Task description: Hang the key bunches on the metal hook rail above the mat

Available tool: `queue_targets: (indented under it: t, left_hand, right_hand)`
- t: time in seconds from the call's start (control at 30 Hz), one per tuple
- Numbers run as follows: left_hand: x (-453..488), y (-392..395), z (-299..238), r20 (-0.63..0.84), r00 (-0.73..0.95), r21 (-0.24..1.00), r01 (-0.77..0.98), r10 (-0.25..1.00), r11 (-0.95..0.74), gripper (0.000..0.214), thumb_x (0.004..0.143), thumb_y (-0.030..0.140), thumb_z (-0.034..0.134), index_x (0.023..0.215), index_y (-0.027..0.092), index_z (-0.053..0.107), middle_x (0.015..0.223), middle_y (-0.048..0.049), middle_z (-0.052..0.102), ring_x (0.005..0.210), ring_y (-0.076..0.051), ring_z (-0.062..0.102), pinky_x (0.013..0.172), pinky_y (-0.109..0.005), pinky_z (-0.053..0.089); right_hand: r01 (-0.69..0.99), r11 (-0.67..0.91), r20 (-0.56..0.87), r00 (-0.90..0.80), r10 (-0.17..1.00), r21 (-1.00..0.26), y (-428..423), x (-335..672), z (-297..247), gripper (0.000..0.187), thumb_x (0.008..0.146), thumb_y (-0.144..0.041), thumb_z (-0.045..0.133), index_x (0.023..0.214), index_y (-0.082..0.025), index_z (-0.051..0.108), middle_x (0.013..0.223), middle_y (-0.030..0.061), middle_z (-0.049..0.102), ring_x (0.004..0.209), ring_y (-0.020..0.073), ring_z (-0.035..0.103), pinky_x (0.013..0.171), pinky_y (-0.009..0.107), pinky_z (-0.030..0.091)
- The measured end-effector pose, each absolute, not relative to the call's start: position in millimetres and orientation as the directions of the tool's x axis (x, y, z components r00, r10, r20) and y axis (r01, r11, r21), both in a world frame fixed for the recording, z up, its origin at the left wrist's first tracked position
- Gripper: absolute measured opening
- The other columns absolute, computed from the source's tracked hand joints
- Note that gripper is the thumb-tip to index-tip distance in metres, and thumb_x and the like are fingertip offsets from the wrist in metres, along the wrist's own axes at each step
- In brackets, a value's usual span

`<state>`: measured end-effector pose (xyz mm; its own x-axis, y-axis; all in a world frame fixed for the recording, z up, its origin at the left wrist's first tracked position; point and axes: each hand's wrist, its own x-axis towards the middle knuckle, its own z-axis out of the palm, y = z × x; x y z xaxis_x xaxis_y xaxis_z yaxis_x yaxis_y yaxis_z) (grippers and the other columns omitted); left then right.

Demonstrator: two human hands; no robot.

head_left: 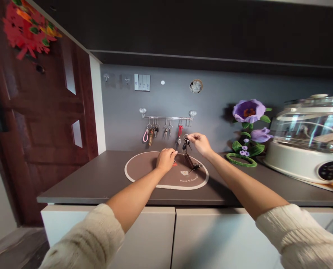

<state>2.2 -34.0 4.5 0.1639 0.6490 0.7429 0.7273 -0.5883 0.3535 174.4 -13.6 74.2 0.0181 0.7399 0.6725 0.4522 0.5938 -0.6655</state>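
My right hand (pixel 200 143) is raised above a brown oval mat (pixel 144 170) and pinches the ring of a bunch of keys (pixel 186 143) that hangs from its fingers. A brown key fob (pixel 188 160) trails down from it onto the mat. My left hand (pixel 165 158) rests closed on the mat, fingers curled round something small with a red part (pixel 175 163) that I cannot make out. Behind both hands, a chrome hook rail (pixel 166 118) on the grey wall carries several more key sets.
The dark countertop (pixel 99 179) tops white cabinets (pixel 144 231). A purple flower ornament (pixel 249 127) stands to the right, then a white appliance with a clear lid (pixel 306 142). A dark wooden door (pixel 37 123) is on the left. Light switches (pixel 142 82) sit above the rail.
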Motion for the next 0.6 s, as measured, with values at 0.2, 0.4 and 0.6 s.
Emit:
queue_targets:
  t: [0.2,0.4,0.6]
  left_hand:
    - [3.8,-34.9,4.0,0.738,0.177,0.352,0.723,0.651,-0.595,0.028,0.087,0.031,0.038,0.073,0.020,0.061,0.076,-0.0039,0.064,0.078,-0.017,0.055,0.070,-0.027,0.037]
    - [4.9,-34.9,3.6,0.734,0.172,0.366,0.715,0.657,-0.595,0.028,0.086,0.030,0.039,0.072,0.019,0.061,0.074,-0.0034,0.063,0.076,-0.016,0.053,0.068,-0.027,0.035]
    - [5.4,-35.3,4.0,0.741,0.160,0.365,0.718,0.652,-0.592,0.028,0.086,0.030,0.040,0.069,0.019,0.059,0.072,-0.0028,0.063,0.074,-0.016,0.053,0.066,-0.026,0.033]
  right_hand:
    - [0.463,0.600,0.687,0.026,0.726,-0.652,1.5,179.6,91.8,0.036,0.065,-0.051,0.059,0.068,-0.014,0.058,0.062,0.0015,0.058,0.058,0.0116,0.049,0.062,0.027,0.041]
    - [0.386,0.571,0.650,0.106,0.753,-0.725,24.1,176.5,108.1,0.023,0.068,-0.037,0.061,0.067,-0.013,0.057,0.059,-0.0002,0.055,0.054,0.0086,0.049,0.060,0.024,0.044]
    - [0.413,0.480,0.580,0.159,0.799,-0.774,39.2,163.7,123.8,0.013,0.073,-0.024,0.054,0.064,-0.014,0.055,0.050,-0.0024,0.050,0.045,0.0074,0.046,0.051,0.021,0.043]
